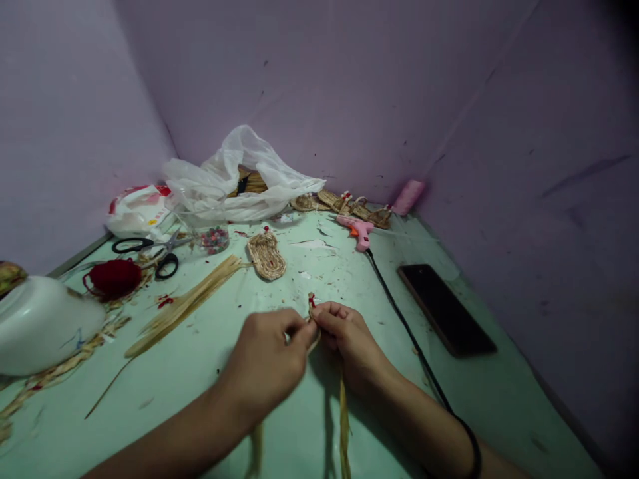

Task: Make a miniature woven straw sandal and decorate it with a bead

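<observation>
Near the middle of the table, my left hand (pixel 273 356) and my right hand (pixel 347 336) meet with their fingertips pinched. Between them is a dried straw strip (pixel 344 426), its long tail hanging below my right hand. A short end tied with red thread (pixel 312 301) pokes up above the fingertips. Exactly how the strands cross there is hidden by my fingers. Just beyond my hands lies a woven straw slipper sole (pixel 266 255) with a red bead at its far end. To its left rests a bundle of flat straw strips (pixel 192 303).
Left are a white bowl (pixel 50 326), red yarn (pixel 114 278), black-handled scissors (pixel 167 266) and a cup of beads (pixel 214 239). A plastic bag (pixel 249 159) and woven pieces (pixel 349 205) lie behind. Right are a pink glue gun (pixel 358 233), its black cord (pixel 399 316) and a phone (pixel 446 309).
</observation>
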